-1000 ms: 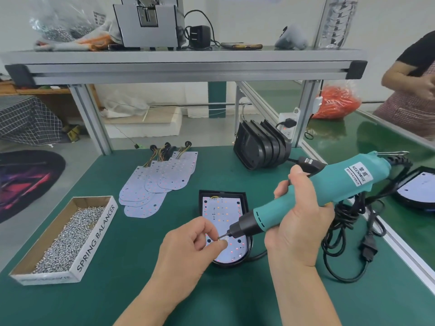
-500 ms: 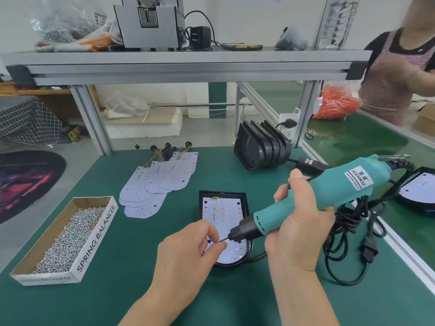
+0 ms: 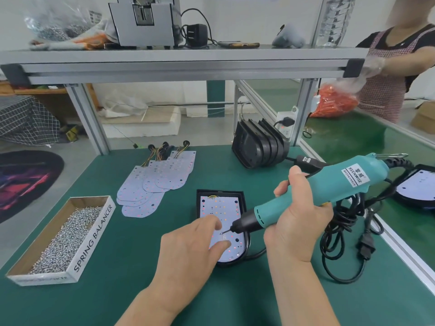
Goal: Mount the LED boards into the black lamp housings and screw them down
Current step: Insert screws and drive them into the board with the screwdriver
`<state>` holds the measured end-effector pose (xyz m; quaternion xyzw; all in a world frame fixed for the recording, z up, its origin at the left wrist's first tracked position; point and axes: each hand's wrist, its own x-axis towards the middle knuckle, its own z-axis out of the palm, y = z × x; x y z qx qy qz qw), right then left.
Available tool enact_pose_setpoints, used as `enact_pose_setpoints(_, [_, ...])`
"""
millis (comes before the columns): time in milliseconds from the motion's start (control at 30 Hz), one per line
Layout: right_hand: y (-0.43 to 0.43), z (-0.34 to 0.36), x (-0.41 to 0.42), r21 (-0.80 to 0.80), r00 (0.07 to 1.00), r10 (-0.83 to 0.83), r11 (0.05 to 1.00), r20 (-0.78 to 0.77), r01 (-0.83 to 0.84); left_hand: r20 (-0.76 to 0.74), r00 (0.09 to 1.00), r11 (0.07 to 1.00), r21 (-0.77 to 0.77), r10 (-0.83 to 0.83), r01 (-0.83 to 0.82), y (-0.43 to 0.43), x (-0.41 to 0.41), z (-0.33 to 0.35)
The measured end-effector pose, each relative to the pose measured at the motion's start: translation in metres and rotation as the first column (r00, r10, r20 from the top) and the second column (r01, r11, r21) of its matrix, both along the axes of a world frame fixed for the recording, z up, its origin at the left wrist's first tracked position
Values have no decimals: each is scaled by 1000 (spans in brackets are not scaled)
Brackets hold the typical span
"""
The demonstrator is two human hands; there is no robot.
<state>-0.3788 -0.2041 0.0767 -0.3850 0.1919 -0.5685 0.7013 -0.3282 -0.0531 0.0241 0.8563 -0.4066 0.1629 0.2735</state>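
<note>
Green bench (image 3: 131,267) carries a screw box (image 3: 94,234), loose LED boards (image 3: 160,182), stacked black housings (image 3: 256,147) and coiled cable (image 3: 348,216)

An aluminium shelf (image 3: 183,67) spans the bench, carrying a grey metal machine (image 3: 143,22), a black power adapter (image 3: 197,35) just beside it, a phone (image 3: 239,44) lying flat, and a clear bag of small metal parts (image 3: 56,24) at the left end. A white power strip (image 3: 286,118) hangs on the right-hand post (one black plug in it). Beyond the post a person in a checked apron (image 3: 390,74) stands by a bag of orange parts (image 3: 334,102), with a cardboard box (image 3: 423,116) near them. On the floor behind lie a white foam block (image 3: 141,124), a checked cloth (image 3: 26,121) and a dark round rug (image 3: 26,182).
</note>
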Motion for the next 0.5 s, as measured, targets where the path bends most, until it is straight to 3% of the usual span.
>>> enact_pose_setpoints(100, [-10, 4, 6, 16, 1000, 3, 1000, -7, -3, -313, 939, 990, 43, 140, -133, 3, 13, -3])
enact_pose_setpoints(167, [-17, -1, 10, -9, 1000, -7, 1000, -10, 7, -534, 826, 967, -55, 183, -250, 4, 28, -10])
enact_pose_setpoints(233, [-16, -4, 15, -20, 999, -20, 1000, -34, 19, -683, 691, 929, -48, 238, -367, 1, 46, -20])
enact_pose_setpoints(333, [-10, -14, 25, -80, 996, -1, 997, -86, -6, -797, 526, 923, 101, 299, -371, -13, 57, -31])
enact_pose_setpoints(500, [-2, -28, 34, -185, 984, 56, 979, -169, -87, -887, 406, 952, 106, 222, -288, -29, 65, -32])
